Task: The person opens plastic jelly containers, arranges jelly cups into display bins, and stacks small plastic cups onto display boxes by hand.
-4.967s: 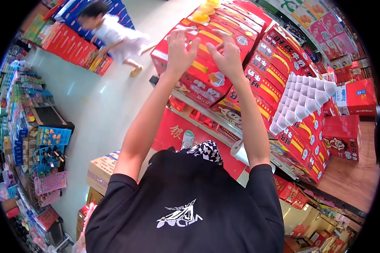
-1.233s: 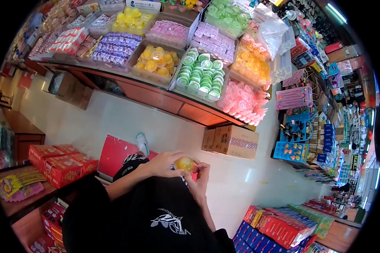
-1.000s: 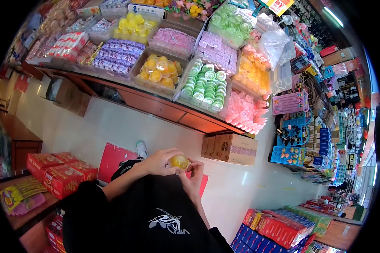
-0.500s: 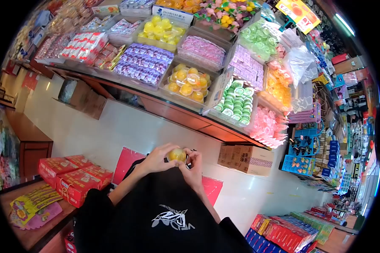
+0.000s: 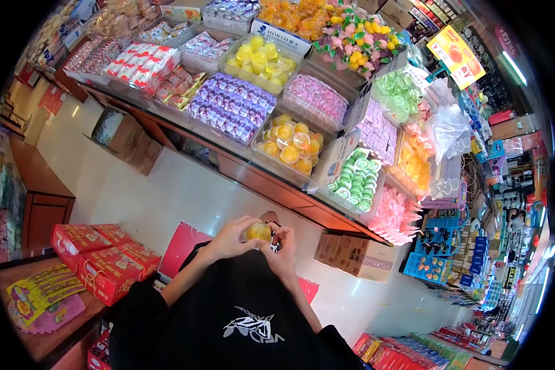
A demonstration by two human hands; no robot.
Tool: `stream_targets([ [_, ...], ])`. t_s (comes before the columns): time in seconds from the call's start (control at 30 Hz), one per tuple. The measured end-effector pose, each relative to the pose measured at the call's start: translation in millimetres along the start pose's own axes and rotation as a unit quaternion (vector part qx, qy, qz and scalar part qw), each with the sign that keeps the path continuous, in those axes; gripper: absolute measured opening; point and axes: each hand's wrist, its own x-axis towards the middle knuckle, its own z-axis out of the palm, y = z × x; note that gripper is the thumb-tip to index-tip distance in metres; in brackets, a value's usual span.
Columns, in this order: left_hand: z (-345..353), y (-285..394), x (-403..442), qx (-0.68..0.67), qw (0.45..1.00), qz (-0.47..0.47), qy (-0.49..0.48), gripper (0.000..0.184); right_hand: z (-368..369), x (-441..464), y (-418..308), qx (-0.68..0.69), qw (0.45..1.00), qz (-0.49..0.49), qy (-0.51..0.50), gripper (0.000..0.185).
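Note:
In front of my chest I hold a round yellow jelly cup (image 5: 259,232) in both hands. My left hand (image 5: 231,239) curls around its left side. From the right, my right hand (image 5: 281,251) pinches at its lower edge, with fingertips close to those of the left. The fingers hide part of the cup, and I cannot tell whether its lid is sealed. Similar yellow cups fill a clear bin (image 5: 260,150) on the display counter ahead.
The counter (image 5: 246,171) also carries bins of purple-wrapped sweets (image 5: 231,108), green-and-white rolls (image 5: 356,179) and pink packs (image 5: 393,213). Cardboard boxes (image 5: 354,256) stand on the floor at its foot. Red gift boxes (image 5: 114,271) are on a wooden table to the left.
My view has shifted, so the counter sits lower and further right. Both hands stay around the jelly cup, with only slight finger movement.

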Motion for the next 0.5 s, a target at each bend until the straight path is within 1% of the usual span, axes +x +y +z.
stream_targets([
  [0.03, 0, -1, -1, -0.005, 1.0, 0.001, 0.005, 0.05, 4, -1, 7, 0.008, 1.0, 0.002, 0.011, 0.041],
  [0.13, -5, -5, 3, -0.011, 0.999, -0.029, -0.031, 0.05, 7, -2, 18, -0.02, 0.999, 0.015, 0.024, 0.04],
  [0.3, -7, -21, 20, -0.006, 0.999, -0.033, -0.023, 0.051, 4, 15, 23, 0.039, 0.996, 0.076, 0.018, 0.038],
  [0.33, -7, -24, 25, -0.01, 0.999, -0.032, -0.016, 0.052, 3, 21, 26, 0.037, 0.997, 0.069, 0.02, 0.038],
  [0.47, -20, -20, 52, -0.028, 0.996, -0.068, -0.044, 0.05, 1, 47, 31, 0.023, 0.998, 0.054, 0.016, 0.039],
  [0.5, -22, -25, 58, -0.022, 0.998, -0.055, -0.036, 0.05, 1, 57, 29, 0.018, 0.998, 0.051, 0.015, 0.039],
])
